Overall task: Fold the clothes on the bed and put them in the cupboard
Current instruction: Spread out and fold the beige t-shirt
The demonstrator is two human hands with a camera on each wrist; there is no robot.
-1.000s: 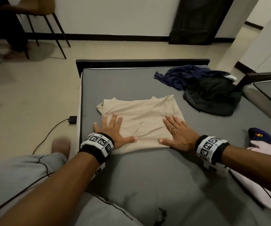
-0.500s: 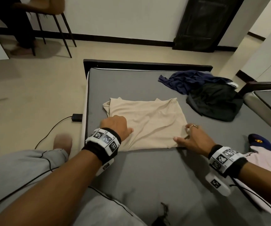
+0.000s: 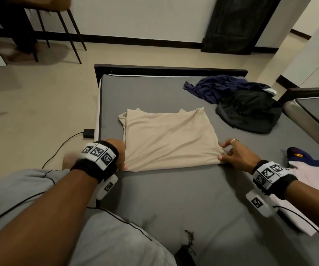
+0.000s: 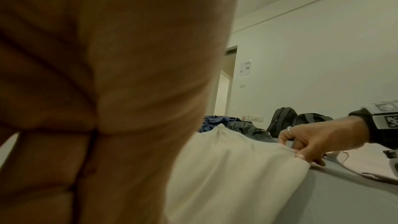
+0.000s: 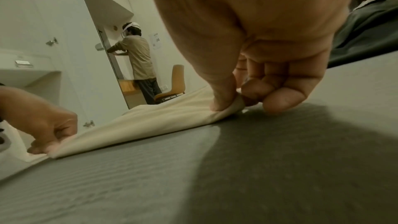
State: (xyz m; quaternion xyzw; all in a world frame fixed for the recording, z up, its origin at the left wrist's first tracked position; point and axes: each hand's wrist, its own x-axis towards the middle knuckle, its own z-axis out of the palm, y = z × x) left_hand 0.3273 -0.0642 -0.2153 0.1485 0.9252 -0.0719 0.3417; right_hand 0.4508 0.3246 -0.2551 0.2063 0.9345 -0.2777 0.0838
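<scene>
Fabric here is thin, soft, light: beige shirt [image 3: 169, 139] lies part-folded and flat on the grey bed [image 3: 174, 198], near its left edge, collar side away from the person. Right hand [image 3: 237, 156] pinches the near right corner between thumb and curled fingers; right wrist view shows the corner lifted slightly off the bed. Left hand [image 3: 119, 152] is at the near left corner, fingers curled onto the edge; the right wrist view shows it gripping there, the head view mostly hides it behind the wrist band. Judgement: no stiffness, so the cloth will sag and crease between the two grip points; both near corners need to rise together, edge kept taut, to carry the fold over toward the collar. Layers may slide on each other, so each pinch should take the whole stack, not just the top ply. Weight is negligible; the risk is the earlier folds opening, not a drop. Navy garment [image 3: 218, 87], black garment [image 3: 248, 112] and a pale pink garment [image 3: 308, 179] wait unfolded on the bed's right side, apart from the shirt
</scene>
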